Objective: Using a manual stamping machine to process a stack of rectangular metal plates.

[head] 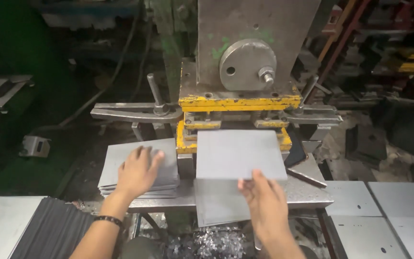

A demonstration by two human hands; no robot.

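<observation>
Head view: right hand (264,204) fingers pinch a flat grey metal sheet (238,153); left hand (137,170) lies spread on stacked sheets (120,160).

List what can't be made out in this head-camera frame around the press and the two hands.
- Far edge of the grey sheet held by the right hand: hidden under the yellow die.
- Sheet stack top: partly covered by the left hand.
- Right shelves: dark, blurred.
- Scrap pile: cut off by the bottom edge.

Steel press bed (307,194): grey sheet stack (120,158) left, single sheet (238,153) centre.
</observation>
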